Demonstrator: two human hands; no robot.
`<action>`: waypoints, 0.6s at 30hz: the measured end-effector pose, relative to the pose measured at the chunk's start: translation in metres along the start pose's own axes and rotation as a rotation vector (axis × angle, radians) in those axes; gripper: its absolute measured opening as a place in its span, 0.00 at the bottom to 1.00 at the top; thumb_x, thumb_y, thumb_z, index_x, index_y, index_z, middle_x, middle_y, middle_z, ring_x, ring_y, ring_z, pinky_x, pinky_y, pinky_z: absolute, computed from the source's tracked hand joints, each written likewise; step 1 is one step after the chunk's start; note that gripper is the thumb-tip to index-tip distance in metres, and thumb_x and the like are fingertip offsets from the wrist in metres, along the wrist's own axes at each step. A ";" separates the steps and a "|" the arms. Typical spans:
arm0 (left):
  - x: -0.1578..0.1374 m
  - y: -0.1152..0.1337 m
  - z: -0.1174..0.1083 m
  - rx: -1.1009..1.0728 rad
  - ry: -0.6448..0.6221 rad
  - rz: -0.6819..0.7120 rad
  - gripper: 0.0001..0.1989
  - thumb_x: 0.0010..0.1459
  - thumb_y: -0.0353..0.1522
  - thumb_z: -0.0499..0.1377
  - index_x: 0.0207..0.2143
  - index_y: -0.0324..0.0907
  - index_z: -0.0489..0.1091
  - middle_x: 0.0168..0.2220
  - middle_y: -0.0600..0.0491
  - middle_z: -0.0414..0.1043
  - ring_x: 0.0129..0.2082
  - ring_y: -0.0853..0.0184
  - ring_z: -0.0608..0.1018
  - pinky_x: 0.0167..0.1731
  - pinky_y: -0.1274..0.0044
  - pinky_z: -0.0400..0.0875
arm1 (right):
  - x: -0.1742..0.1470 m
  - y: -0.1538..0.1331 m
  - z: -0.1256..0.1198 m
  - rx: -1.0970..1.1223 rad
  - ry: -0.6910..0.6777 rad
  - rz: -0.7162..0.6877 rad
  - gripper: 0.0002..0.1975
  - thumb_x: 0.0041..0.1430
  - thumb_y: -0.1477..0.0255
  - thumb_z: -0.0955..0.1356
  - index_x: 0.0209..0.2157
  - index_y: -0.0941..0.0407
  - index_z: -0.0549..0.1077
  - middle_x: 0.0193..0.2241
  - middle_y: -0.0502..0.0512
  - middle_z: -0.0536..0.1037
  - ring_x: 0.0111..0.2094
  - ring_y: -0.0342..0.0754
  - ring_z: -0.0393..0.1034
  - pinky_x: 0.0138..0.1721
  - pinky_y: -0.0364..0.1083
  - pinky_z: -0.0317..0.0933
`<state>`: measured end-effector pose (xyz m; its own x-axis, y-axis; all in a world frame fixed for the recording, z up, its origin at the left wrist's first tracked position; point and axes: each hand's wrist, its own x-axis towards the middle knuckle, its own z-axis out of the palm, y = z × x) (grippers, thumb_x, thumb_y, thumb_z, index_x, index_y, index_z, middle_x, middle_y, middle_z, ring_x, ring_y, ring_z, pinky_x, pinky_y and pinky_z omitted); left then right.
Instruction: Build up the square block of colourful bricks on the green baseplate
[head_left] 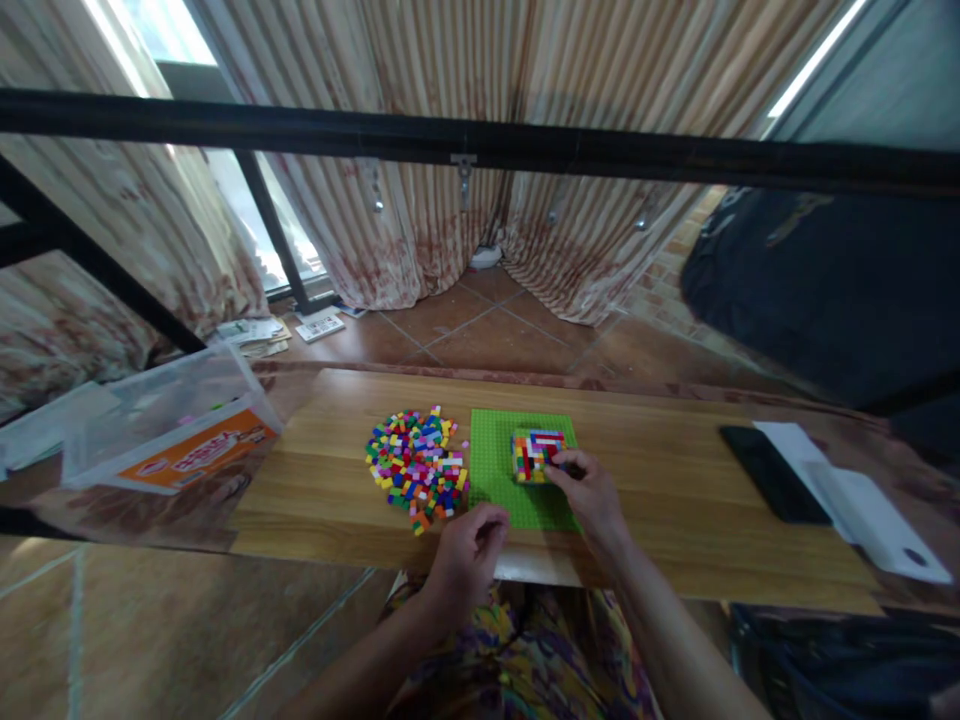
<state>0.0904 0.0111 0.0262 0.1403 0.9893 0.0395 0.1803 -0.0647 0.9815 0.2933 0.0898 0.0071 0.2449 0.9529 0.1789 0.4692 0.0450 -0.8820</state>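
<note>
The block of bricks (537,456) is on the green plate (491,450), a bit right of its middle; the plate seems to give it a flat, steady spot. The right hand (589,490) has its fingertips at the block's right side, but I can't tell if they pinch a brick. The left hand (471,550) is apart from it, curled over the near edge of the table (675,470); I can't see inside. Loose bricks (416,465) lie left of the plate, probably for easy reach. Past the table's left end, a clear box (94,465) has an orange label (199,452), too blurry to read.
</note>
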 end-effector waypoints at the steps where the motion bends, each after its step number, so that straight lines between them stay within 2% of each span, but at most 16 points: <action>1: -0.002 0.002 -0.001 -0.004 0.014 0.005 0.07 0.60 0.30 0.56 0.36 0.40 0.74 0.31 0.52 0.77 0.32 0.67 0.78 0.34 0.79 0.71 | -0.003 -0.005 -0.002 -0.036 0.013 -0.023 0.13 0.49 0.60 0.71 0.31 0.56 0.77 0.32 0.56 0.77 0.35 0.51 0.71 0.40 0.53 0.66; 4: -0.012 0.009 -0.008 0.045 0.064 0.032 0.07 0.60 0.29 0.56 0.35 0.41 0.75 0.32 0.51 0.78 0.33 0.66 0.78 0.35 0.79 0.71 | -0.019 -0.028 -0.001 -0.168 0.146 -0.195 0.11 0.56 0.63 0.69 0.33 0.55 0.78 0.43 0.61 0.75 0.46 0.55 0.70 0.49 0.57 0.64; 5: -0.015 0.010 -0.012 0.075 0.078 0.042 0.07 0.60 0.29 0.56 0.35 0.41 0.75 0.32 0.50 0.78 0.33 0.66 0.78 0.35 0.79 0.71 | -0.026 -0.038 0.002 -0.185 0.144 -0.253 0.10 0.58 0.64 0.67 0.34 0.54 0.78 0.45 0.61 0.75 0.47 0.55 0.70 0.50 0.57 0.64; 6: -0.019 0.010 -0.016 0.107 0.087 0.052 0.08 0.60 0.29 0.56 0.35 0.41 0.75 0.32 0.50 0.78 0.33 0.66 0.78 0.35 0.78 0.71 | -0.032 -0.048 0.008 -0.185 0.106 -0.299 0.09 0.60 0.66 0.66 0.35 0.53 0.78 0.44 0.60 0.75 0.47 0.54 0.70 0.50 0.56 0.64; 8: -0.025 0.008 -0.027 0.174 0.098 0.067 0.08 0.60 0.29 0.56 0.36 0.42 0.76 0.32 0.50 0.78 0.33 0.66 0.78 0.35 0.78 0.71 | -0.044 -0.066 0.023 -0.170 -0.096 -0.370 0.09 0.63 0.70 0.64 0.36 0.52 0.77 0.41 0.57 0.77 0.45 0.52 0.71 0.49 0.53 0.65; 11: -0.030 0.000 -0.046 0.263 0.097 0.078 0.08 0.61 0.30 0.55 0.36 0.43 0.75 0.33 0.51 0.79 0.33 0.66 0.78 0.36 0.77 0.72 | -0.054 -0.079 0.051 -0.244 -0.306 -0.400 0.11 0.62 0.74 0.63 0.40 0.52 0.77 0.42 0.57 0.77 0.44 0.51 0.72 0.47 0.51 0.67; 14: -0.029 -0.006 -0.062 0.336 0.080 0.081 0.09 0.63 0.30 0.54 0.37 0.44 0.75 0.34 0.51 0.79 0.34 0.66 0.79 0.39 0.76 0.72 | -0.054 -0.078 0.072 -0.330 -0.370 -0.379 0.13 0.59 0.77 0.64 0.43 0.54 0.76 0.42 0.59 0.76 0.44 0.53 0.71 0.48 0.52 0.67; 18: -0.021 -0.009 -0.077 0.360 0.063 0.091 0.09 0.63 0.29 0.54 0.37 0.44 0.75 0.35 0.51 0.79 0.35 0.66 0.79 0.40 0.76 0.72 | -0.047 -0.070 0.084 -0.375 -0.365 -0.387 0.15 0.57 0.77 0.64 0.45 0.55 0.75 0.41 0.60 0.74 0.43 0.54 0.71 0.48 0.53 0.67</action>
<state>0.0108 0.0014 0.0314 0.1133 0.9827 0.1464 0.5021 -0.1838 0.8451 0.1774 0.0671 0.0237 -0.2739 0.9325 0.2352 0.7461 0.3604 -0.5599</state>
